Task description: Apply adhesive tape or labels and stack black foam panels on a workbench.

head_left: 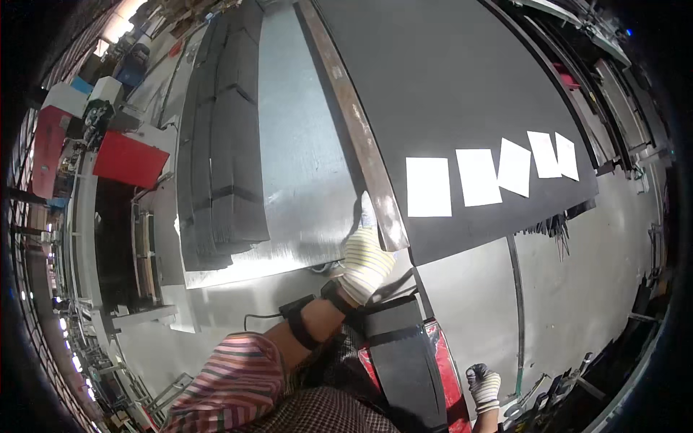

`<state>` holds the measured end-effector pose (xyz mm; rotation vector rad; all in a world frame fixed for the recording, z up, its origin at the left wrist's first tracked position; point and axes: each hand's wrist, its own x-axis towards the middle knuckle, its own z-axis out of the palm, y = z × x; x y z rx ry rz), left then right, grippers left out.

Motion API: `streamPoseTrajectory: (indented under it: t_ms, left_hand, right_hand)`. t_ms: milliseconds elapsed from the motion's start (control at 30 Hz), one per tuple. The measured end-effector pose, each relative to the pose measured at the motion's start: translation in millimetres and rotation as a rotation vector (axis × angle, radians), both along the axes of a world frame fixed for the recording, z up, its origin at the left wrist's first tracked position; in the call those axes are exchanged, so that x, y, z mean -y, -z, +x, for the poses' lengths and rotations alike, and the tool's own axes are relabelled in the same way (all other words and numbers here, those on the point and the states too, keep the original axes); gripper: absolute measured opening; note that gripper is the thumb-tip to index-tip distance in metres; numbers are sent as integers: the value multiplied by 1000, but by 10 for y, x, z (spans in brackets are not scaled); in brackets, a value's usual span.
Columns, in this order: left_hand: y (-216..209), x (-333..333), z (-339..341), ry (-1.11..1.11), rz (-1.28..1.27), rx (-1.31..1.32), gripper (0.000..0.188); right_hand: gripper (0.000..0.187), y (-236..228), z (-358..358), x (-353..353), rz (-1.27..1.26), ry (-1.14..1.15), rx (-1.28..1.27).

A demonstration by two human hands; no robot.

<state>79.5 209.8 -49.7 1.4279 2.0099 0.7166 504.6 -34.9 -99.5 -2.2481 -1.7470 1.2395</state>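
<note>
- The bar (357, 123) lies lengthwise between the bright plate (299, 123) and the dark sheet (440, 86), its near end toward the person.
- It looks like stained metal to me, so I'd expect it stiff, fairly heavy for its narrow width, and hard to damage.
- Its worn face could be slick in patches, though a knitted glove ought to give decent purchase.
- I'd take it by the near end, fingers down one long edge and thumb on the other; the far end would probably drag or swing if lifted from there alone.
- The left hand (367, 261), gloved, is right at that near end, touching it, one finger stretched along the edge on the plate side. Whether it grips or just presses, I can't tell.
- The right hand (483, 388), gloved too, is well apart from the bar, low beside the red-sided black piece (403, 372). Its fingers look curled; I can't make out whether anything is inside them.
- White cards (429, 187) lie on the sheet, to the right of the bar; black strips (234, 151) lie across the plate, on its left.
</note>
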Motion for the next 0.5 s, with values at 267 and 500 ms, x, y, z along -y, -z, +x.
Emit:
streamPoseTrajectory:
  t_ms: [267,500]
  left_hand:
    - [-4,822,-201,-31,61,324,96]
    - [-370,1703,-28,-11,-314,1400,49]
  right_hand:
    - [44,-838,-632,-315,286,-103,-198]
    - [120,-1265,-432,328,-503,-763,285]
